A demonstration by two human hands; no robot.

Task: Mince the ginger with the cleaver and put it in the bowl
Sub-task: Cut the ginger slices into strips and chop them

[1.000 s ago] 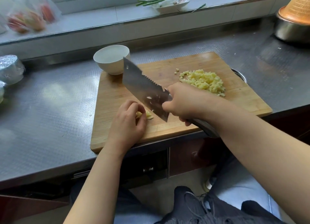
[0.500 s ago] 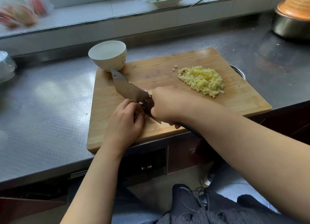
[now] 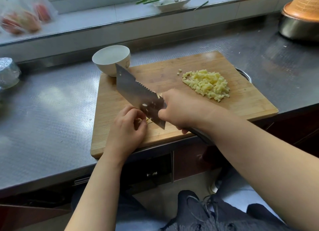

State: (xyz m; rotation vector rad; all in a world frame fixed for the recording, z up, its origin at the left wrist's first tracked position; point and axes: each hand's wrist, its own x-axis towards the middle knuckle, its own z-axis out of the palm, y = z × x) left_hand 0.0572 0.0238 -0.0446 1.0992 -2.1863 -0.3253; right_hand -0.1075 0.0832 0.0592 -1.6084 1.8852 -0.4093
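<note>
Place: you are standing in a home kitchen.
Worktop: a long grey textured stainless-steel counter (image 3: 51,109) runs before you, with dark cabinet fronts below.
Food prep: a rectangular bamboo chopping board (image 3: 172,75) lies on it, beside a small white ceramic bowl (image 3: 110,58).
Ledge: a white tiled windowsill (image 3: 103,14) carries a clear plastic bag of produce (image 3: 22,14) and thin green stalks on a white dish (image 3: 172,1).
Cookware: a round steel pot (image 3: 296,28) sits at your far right.

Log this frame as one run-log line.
phase: mincing | right hand: grips cleaver | left hand: pinches ginger piece | minced pile: on board | bowl: no ginger
</note>
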